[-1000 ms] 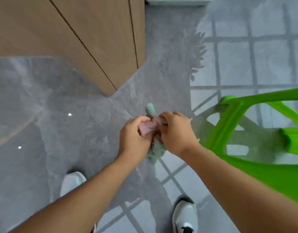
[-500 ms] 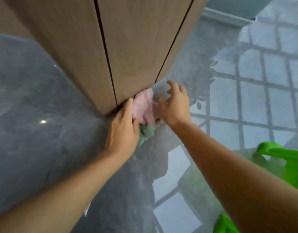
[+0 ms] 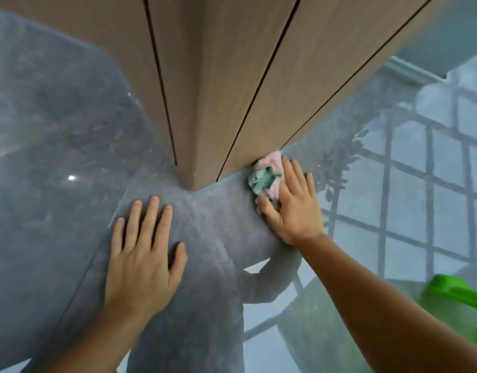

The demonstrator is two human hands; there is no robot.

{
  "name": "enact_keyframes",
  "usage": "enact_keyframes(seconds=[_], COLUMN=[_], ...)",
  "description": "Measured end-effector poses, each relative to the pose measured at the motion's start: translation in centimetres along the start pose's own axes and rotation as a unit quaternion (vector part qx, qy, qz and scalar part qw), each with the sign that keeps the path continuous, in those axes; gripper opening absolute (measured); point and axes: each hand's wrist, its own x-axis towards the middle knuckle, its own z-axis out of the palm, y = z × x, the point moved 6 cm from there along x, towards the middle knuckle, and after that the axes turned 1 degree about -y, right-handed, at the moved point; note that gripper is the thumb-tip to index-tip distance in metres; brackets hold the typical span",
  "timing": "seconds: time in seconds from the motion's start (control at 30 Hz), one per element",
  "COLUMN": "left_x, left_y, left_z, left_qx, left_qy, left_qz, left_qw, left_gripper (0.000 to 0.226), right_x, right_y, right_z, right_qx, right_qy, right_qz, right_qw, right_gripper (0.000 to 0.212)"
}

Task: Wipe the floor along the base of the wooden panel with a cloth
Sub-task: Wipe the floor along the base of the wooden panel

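Observation:
A crumpled pink and green cloth [image 3: 265,176] lies on the glossy grey floor [image 3: 70,146], pressed against the base of the wooden panel [image 3: 226,76] just right of its corner. My right hand [image 3: 291,203] lies flat on the cloth with fingers spread, covering its right half. My left hand [image 3: 143,254] rests palm-down on the bare floor below the panel's corner, fingers apart, holding nothing.
A bright green plastic object [image 3: 458,294] sits at the lower right edge. The floor on the right reflects a window grid and leaves. A pale skirting strip [image 3: 417,70] runs along the top right.
My left hand has let go of the cloth and come down flat on the floor. My right hand has settled on the cloth and slid it right along the panel base. The view has moved lower.

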Motion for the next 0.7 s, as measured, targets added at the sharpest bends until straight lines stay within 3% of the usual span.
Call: enact_keyframes(seconds=[0.1,0.17,0.33,0.47,0.57,0.7], left_x=[0.0,0.0,0.0,0.0,-0.1,0.1], left_y=[0.1,0.0,-0.1,-0.1,-0.2,-0.3], left_z=[-0.3,-0.5,-0.5,-0.1,0.3,0.5], left_qx=[0.000,-0.008,-0.002,0.009,0.009,0.008], left_qy=[0.012,0.013,0.024,0.035,0.047,0.054], left_qz=[-0.011,-0.010,-0.011,-0.005,-0.004,-0.005], left_qw=[1.000,1.000,1.000,0.999,0.999,0.998], left_gripper=[0.068,0.068,0.069,0.068,0.068,0.068], right_x=[1.5,0.9,-2.5,-1.7,-2.1,-2.2], right_y=[1.9,-1.1,-10.5,-9.4,-9.5,-8.8], right_z=[-1.2,-0.6,2.0,-0.2,1.0,2.5], right_qx=[-0.023,0.006,0.080,0.041,-0.004,-0.026], right_qy=[-0.045,-0.060,-0.035,0.024,-0.009,-0.018], right_qz=[0.100,0.139,0.094,0.067,-0.009,-0.075], right_qw=[0.994,0.989,0.992,0.997,1.000,0.997], right_gripper=[0.092,0.106,0.098,0.090,0.096,0.088])
